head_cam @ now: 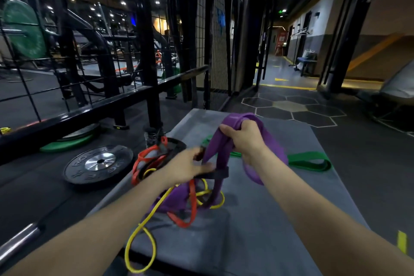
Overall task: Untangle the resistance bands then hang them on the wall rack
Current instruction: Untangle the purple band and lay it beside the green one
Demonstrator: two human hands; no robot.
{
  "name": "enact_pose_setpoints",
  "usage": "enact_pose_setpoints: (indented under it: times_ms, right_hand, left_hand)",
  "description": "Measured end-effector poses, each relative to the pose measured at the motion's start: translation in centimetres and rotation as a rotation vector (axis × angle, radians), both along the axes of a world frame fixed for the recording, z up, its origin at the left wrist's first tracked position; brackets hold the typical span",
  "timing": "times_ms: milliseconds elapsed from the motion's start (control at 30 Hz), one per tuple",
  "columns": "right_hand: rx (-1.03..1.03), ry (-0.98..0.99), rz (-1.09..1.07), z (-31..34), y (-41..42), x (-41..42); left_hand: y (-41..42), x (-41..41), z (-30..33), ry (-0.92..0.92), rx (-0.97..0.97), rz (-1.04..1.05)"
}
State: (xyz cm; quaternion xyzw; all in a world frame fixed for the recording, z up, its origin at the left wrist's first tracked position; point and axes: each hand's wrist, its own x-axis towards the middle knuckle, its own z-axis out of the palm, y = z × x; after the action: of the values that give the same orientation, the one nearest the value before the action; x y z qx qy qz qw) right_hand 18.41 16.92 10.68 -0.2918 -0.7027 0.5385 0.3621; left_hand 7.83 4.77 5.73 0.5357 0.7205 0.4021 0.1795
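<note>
Dim gym, grey mat point(257, 219) on dark floor — plate point(98, 164) beside it. Right hand point(243, 139) grips the purple band point(226, 143); left hand point(190, 167) pinches a black band point(215, 175) — tangle point(190, 199) beneath.

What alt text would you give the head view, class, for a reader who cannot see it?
A right hand lifts a wide purple band out of a tangle of yellow, red and purple bands on a grey mat. The left hand grips a black band. A green band lies apart.
</note>
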Motion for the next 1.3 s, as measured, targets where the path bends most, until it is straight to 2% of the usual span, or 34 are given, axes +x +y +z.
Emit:
enact_pose_setpoints:
  times_ms: [67,267,333,400,533,633,667,767,800,900,967,1033,1100,1233,1300]
  right_hand:
    - [-0.003,-0.012,0.006,0.0,0.1,0.3]
    - [-0.137,-0.089,-0.019,-1.1,1.2,0.6]
    - [-0.127,-0.143,-0.046,-1.9,1.7,0.5]
    - [-0.034,-0.251,-0.029,-2.6,1.8,0.3]
    - [0.189,-0.380,0.123,-2.7,0.4,-0.4]
    - [0.299,-0.449,0.220,-2.6,-0.6,-1.1]
    - [0.235,-0.416,0.243,-2.9,-0.6,-1.3]
    - [-0.212,-0.186,0.323,-3.2,-0.8,-0.9]
    - [-0.312,-0.141,0.352,-3.3,-0.8,-0.7]
    - [-0.349,-0.123,0.505,-3.4,-0.6,0.2]
    - [-0.243,-0.145,0.585,-3.6,-0.7,0.3]
    - [-0.059,-0.185,0.502,-4.0,-0.8,0.0]
    - [-0.010,-0.161,0.347,-4.2,-0.7,-0.6]
    - [-0.199,-0.092,0.251,-3.5,-0.4,-1.6]
    - [-0.254,-0.093,0.245,-2.8,-0.9,-2.0]
  left_hand:
    - [-0.4,-0.4,-0.9,0.173,-0.108,-0.007]
    - [-1.5,-1.0,0.0,0.627,-0.184,0.031]
    - [-1.8,-1.5,0.1,0.718,-0.164,0.023]
    - [-2.1,-2.0,0.4,0.735,-0.115,0.010]
    - [-2.1,-2.2,0.6,0.606,0.132,-0.065]
    - [-1.5,-1.9,0.9,0.481,0.285,-0.007]
    - [-1.2,-1.9,0.8,0.475,0.316,0.020]
    - [-0.7,-2.2,0.2,0.493,0.329,0.152]
    - [-0.5,-2.1,0.0,0.447,0.325,0.176]
    - [0.7,-1.6,-0.4,0.234,0.335,0.220]
    - [1.6,-1.5,-0.4,0.174,0.354,0.274]
    - [2.0,-1.4,-0.1,0.127,0.352,0.273]
    - [2.0,-1.3,-0.3,0.080,0.347,0.255]
    - [0.7,-0.4,-3.0,-0.144,0.351,0.369]
    - [0.2,1.0,-4.3,-0.131,0.212,0.336]
